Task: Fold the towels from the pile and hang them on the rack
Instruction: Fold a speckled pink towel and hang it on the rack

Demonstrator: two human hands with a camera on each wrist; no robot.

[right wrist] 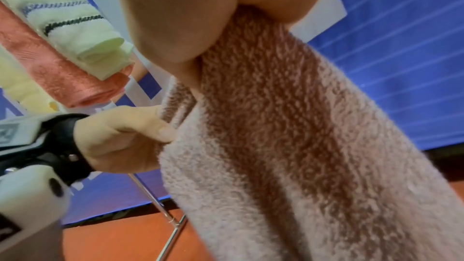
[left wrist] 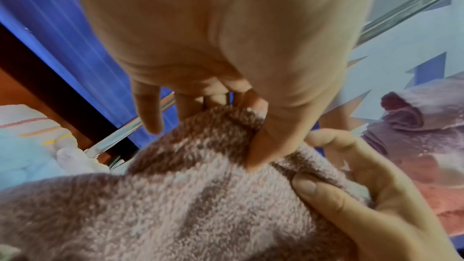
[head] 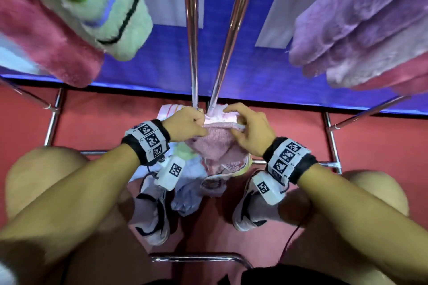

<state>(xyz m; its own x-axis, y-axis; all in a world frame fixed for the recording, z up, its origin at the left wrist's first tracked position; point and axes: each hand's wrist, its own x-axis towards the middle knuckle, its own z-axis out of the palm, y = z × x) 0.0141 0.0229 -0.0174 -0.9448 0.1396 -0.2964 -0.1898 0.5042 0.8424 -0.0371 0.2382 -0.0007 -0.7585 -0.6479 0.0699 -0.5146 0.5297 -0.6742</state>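
Observation:
A fluffy pink towel (head: 216, 143) hangs between both hands, just above the pile (head: 192, 169) on the floor. My left hand (head: 199, 124) pinches its top edge on the left, and my right hand (head: 236, 122) pinches the same edge on the right. In the left wrist view the left thumb (left wrist: 258, 146) presses the towel (left wrist: 175, 205) against curled fingers, with the right hand (left wrist: 351, 195) close beside it. The right wrist view has the towel (right wrist: 276, 146) running down from the right palm, and the left hand (right wrist: 125, 136) holding its side edge.
Two chrome rack poles (head: 192, 30) rise just behind the hands. Folded pink and green towels (head: 76, 18) hang at upper left, lilac ones (head: 359, 25) at upper right. Low rack bars (head: 331, 141) frame the red floor. My knees and shoes flank the pile.

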